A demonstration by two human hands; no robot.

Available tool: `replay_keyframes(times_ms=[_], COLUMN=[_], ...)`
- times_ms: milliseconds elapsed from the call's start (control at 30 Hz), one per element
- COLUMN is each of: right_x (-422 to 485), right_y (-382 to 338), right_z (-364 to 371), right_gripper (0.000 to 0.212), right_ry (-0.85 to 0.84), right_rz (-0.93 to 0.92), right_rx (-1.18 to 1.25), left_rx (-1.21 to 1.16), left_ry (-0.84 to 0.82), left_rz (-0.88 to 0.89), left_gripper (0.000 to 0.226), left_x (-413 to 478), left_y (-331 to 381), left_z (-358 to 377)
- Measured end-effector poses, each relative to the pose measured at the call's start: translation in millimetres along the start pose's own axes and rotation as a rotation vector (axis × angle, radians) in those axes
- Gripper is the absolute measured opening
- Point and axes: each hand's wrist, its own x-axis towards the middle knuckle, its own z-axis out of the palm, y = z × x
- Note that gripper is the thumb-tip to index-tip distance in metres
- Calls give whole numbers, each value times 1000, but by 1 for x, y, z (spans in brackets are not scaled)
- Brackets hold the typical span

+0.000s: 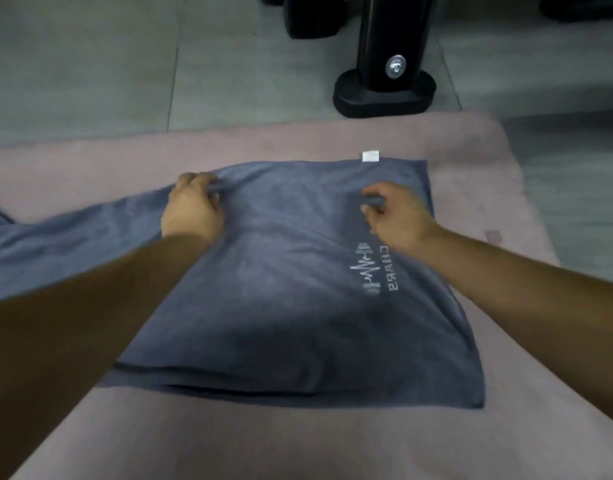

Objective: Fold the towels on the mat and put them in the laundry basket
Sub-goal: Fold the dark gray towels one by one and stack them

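On the pink mat (333,445), the left hand (194,206) and right hand (398,216) each pinch a ridge of the blue-grey towel (281,306) near its far edge, its layered body lying nearward of the fingers, its long unfolded tail running out beyond the left hand, which is nearer it

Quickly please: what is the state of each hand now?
Left hand: closed, gripping the blue-grey towel near its far edge.
Right hand: closed, pinching a fold of the same towel.
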Motion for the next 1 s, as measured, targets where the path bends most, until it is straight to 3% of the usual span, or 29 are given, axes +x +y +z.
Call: replay_keyframes(times_ms=[167,267,333,533,667,767,867,1000], right_x=[71,93,104,117,108,85,64,59], right_y=[-23,-26,-26,-30,-38,-72,-110,-147], right_z=[10,14,18,27,35,58,96,136], right_gripper=[36,41,30,10,11,24,43,60], right_ry=[45,64,88,100,171,259,149,-201], right_rz=[74,176,218,215,189,84,-150,-106], right_rx=[-99,-111,-112,-168,-362,-513,-482,-468], left_rx=[251,139,32,-159,-132,-68,-132,-264], left_ry=[-137,-219,-280,-223,-356,-414,-420,-509], left_rz=[-177,-214,-238,-120,-40,29,20,-72], left_gripper=[31,10,15,10,14,17,21,27], left_x=[49,63,71,90,105,112,117,126], left_y=[-37,-49,-57,-74,-84,-87,-88,-94], left_z=[-28,-39,-41,-49,-56,-57,-55,-63])
